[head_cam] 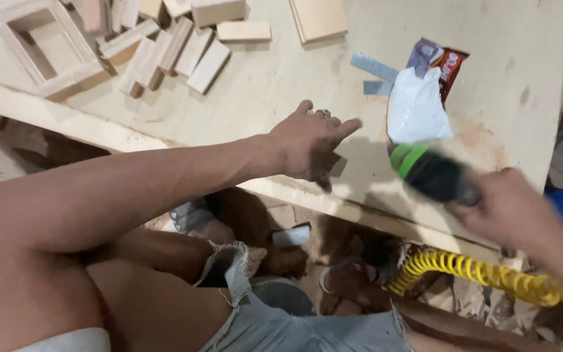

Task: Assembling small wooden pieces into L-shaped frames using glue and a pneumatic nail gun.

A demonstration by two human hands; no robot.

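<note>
My left hand (309, 142) reaches out over the front edge of a plywood worktop (275, 85), fingers spread and pointing right, holding nothing; a ring shows on one finger. My right hand (506, 212) at the right grips a black tool with a green band (428, 171), blurred by motion, its nose pointing toward the left hand. A yellow coiled hose (483, 270) runs from under the right hand down to the right. Just beyond the tool lie a white plastic bag (415, 107) and a brown snack wrapper (447, 65).
Several cut wooden blocks (177, 45) lie piled at the back left beside a square wooden frame (40, 45). A flat board (317, 18) and grey strips (374, 68) lie farther back. My bare knees, denim shorts and a sandalled foot are below the table edge over a littered floor.
</note>
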